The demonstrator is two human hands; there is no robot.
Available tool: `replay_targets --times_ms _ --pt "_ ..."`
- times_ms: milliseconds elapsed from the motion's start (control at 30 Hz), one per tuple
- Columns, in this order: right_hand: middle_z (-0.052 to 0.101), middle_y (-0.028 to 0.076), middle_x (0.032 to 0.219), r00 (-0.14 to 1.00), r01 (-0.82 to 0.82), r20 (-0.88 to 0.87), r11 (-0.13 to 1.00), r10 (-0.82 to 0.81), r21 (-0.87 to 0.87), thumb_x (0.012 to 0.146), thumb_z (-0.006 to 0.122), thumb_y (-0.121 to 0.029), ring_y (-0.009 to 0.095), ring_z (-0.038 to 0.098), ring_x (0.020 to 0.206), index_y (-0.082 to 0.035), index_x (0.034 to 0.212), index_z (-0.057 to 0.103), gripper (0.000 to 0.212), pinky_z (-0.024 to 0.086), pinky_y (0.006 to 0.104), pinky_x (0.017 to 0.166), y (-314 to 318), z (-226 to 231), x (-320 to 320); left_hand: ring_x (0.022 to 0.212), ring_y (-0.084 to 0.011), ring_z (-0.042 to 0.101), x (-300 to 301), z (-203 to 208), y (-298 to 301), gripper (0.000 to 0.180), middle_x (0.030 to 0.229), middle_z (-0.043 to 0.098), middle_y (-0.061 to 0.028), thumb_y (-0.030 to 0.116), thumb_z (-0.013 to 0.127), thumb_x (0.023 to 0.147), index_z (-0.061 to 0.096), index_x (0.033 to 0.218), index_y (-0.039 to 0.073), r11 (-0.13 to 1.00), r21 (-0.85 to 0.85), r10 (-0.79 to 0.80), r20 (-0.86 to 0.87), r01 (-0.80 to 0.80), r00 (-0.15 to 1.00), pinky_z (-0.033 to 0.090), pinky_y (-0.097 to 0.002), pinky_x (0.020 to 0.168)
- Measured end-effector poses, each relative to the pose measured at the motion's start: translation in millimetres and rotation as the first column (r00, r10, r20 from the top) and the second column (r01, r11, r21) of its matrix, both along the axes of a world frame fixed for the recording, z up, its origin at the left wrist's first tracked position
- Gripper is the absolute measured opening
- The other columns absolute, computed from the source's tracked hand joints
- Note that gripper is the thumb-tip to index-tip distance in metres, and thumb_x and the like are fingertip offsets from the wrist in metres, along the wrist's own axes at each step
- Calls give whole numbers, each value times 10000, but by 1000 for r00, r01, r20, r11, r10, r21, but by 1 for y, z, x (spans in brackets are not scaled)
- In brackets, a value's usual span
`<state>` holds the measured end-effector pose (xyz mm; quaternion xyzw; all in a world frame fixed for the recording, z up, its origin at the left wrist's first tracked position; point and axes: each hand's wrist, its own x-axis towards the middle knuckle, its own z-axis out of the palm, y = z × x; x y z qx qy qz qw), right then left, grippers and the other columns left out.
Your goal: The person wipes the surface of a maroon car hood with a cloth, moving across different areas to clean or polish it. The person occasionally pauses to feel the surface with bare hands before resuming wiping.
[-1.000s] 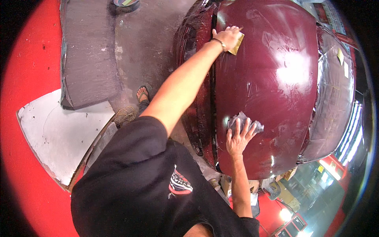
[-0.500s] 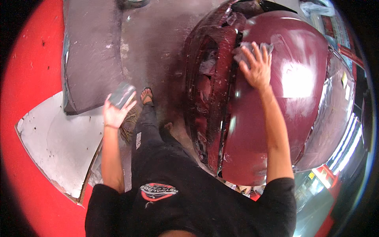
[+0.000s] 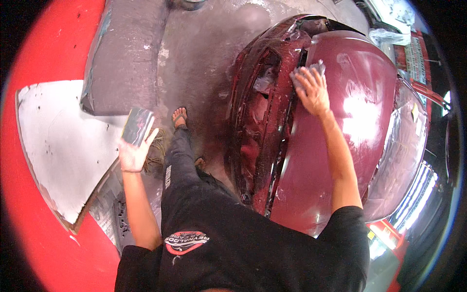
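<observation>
My right hand [image 3: 315, 97] presses a crumpled grey cloth [image 3: 318, 67] onto the dark red car hood [image 3: 352, 73], close to the hood's front edge. Its fingers lie over the cloth, and part of the cloth sticks out past them. Off to the left, my left hand [image 3: 132, 155] is raised away from the car, palm upward, with a flat grey rectangular block [image 3: 138, 126] held in its fingers. The block's face looks streaked and shiny, as if wet. Wet, light streaks mark parts of the hood.
The car's opened front end [image 3: 262, 92] lies between me and the hood, with dark gaps. Its windshield [image 3: 401, 146] looks covered. A white panel [image 3: 53, 146] and a grey padded-looking slab [image 3: 126, 58] stand at left. A coiled cord [image 3: 155, 153] lies near my foot.
The whole view has shifted a little. My right hand has slid slightly along the hood with the cloth, nearer its front edge. My left hand has tilted the block more upright.
</observation>
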<state>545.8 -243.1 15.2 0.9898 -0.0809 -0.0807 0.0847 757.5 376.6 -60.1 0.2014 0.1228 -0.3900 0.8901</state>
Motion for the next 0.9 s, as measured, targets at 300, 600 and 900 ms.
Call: replay_targets --times_ms 300,600,900 --pt "455 22 1677 998 34 -55 989 -26 144 1006 650 -353 362 336 1587 -230 1527 593 539 247 642 1288 206 30 -216 1494 -400 500 -110 -2 -43 581 1639 502 -156 374 532 1135 412 1661 157 992 22 -119 -63 121 991 425 -607 1225" --pt "475 8 1660 975 188 88 970 -203 152 999 691 -365 340 357 1579 -272 1502 620 516 248 627 1286 328 30 -392 1368 -306 615 -199 -69 43 440 1472 662 -93 371 481 1145 595 1489 122 932 355 -30 -138 78 990 421 -606 1209" --pt "503 0 1641 936 226 226 954 -269 198 943 742 -344 309 371 1576 -274 1472 636 545 232 597 1312 301 29 -364 1303 -340 654 -201 -82 108 438 1385 710 -105 421 506 1120 651 1389 107 808 562 -55 -226 176 973 484 -606 1130"
